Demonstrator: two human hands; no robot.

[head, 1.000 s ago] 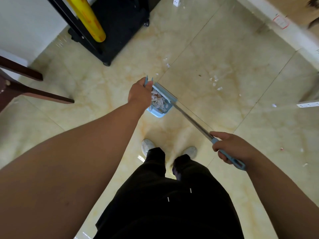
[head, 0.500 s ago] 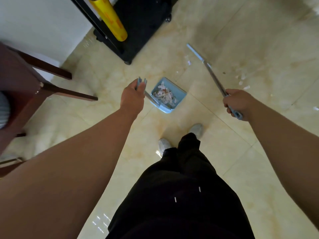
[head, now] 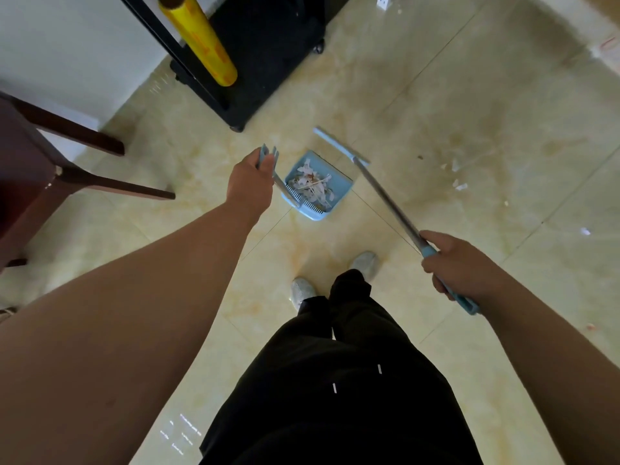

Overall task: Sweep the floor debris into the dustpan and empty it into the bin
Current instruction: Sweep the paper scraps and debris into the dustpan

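Note:
A light-blue dustpan (head: 339, 186) stands on the tiled floor ahead of my feet, holding white paper scraps and thin sticks (head: 310, 187). My left hand (head: 250, 182) grips the top of its upright handle. My right hand (head: 458, 266) holds the blue grip of a long metal broom handle (head: 385, 199), whose flat head (head: 339, 146) sits just beyond the pan's right edge. Loose white scraps (head: 458, 184) lie on the floor to the right. No bin is in view.
A black wheeled cart (head: 268, 52) with a yellow film roll (head: 198, 38) stands at the back. Dark wooden furniture legs (head: 110, 187) jut in from the left. My white shoes (head: 303, 290) and black trousers fill the lower middle.
The broom head left the dustpan, swung up and right, then came down beside the pan's right edge. My right hand dropped lower. The dustpan stayed in my left hand.

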